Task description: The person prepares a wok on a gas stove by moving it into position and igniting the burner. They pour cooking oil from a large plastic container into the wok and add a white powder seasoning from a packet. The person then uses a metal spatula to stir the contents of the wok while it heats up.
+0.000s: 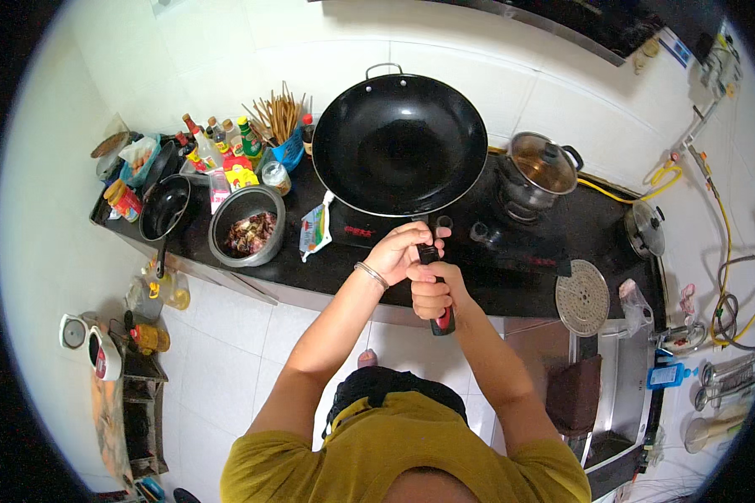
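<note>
A large black wok point(398, 142) is held up over the stove, tilted so that its glossy inside faces me. Its black-and-red handle point(443, 324) points toward my body. My right hand point(434, 290) is closed around the handle's grip. Just above it, my left hand point(401, 251), with a bangle at the wrist, is curled onto the handle nearer the wok. Left of the wok, a grey pot point(247, 199) holds dark red chunks of meat point(250, 236). A white-and-blue packet point(315, 228) lies between that pot and the wok.
A lidded steel pot point(535, 172) stands on the right burner. Sauce bottles point(247, 138) and a blue holder point(288, 152) of chopsticks line the back left. A small black pan point(166, 208) overhangs the left counter edge. A round perforated steamer plate point(581, 298) lies near the sink.
</note>
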A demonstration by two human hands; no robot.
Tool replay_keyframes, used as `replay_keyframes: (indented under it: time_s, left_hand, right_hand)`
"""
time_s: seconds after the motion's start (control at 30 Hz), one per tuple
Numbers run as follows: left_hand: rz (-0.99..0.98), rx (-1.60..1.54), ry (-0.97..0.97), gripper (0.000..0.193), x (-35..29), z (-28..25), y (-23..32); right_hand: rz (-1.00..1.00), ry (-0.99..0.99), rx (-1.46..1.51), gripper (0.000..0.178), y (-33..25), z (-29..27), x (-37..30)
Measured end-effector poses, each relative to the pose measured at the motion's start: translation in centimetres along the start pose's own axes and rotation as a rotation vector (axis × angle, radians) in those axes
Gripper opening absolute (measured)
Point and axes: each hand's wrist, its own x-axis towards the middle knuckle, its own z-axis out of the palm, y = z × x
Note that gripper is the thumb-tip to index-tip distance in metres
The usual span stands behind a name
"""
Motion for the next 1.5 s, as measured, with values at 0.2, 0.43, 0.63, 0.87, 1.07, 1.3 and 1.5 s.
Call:
replay_keyframes:
  time_s: [0.2, 0.43, 0.63, 0.87, 1.07, 1.3, 1.5]
  left_hand:
    - [-0.108, -0.030, 0.014, 0.008, 2.4, -7.7, 4.2]
    - [-0.166, 0.031, -0.014, 0.011, 4.8, -11.7, 5.1]
    - [-0.253, 0.027, 0.015, 0.010, 6.1, -12.5, 6.1]
    - [-0.270, -0.026, 0.038, 0.008, 5.4, -13.8, 7.7]
    - [-0.250, -0.121, 0.114, 0.014, 3.7, -13.3, 7.7]
    - [-0.086, -0.243, 0.264, 0.005, -3.2, -17.4, 5.6]
    - [-0.259, -0.122, 0.380, 0.012, -7.0, -17.8, -1.1]
  right_hand:
    - [-0.095, 0.104, 0.109, 0.028, -2.3, -3.5, 7.6]
    - [-0.200, 0.094, 0.154, 0.030, -3.5, -6.1, 10.5]
    - [-0.245, 0.059, 0.191, 0.031, -4.4, -6.8, 11.9]
    - [-0.318, 0.806, -0.356, 0.080, -5.1, -7.6, 6.7]
    - [0.000, 1.863, -2.101, 0.040, -9.6, -10.8, 3.9]
    - [0.286, 1.712, -2.082, 0.031, -14.4, -14.2, 5.4]
    - [0.421, 1.518, -2.268, 0.035, -14.8, -14.5, 4.8]
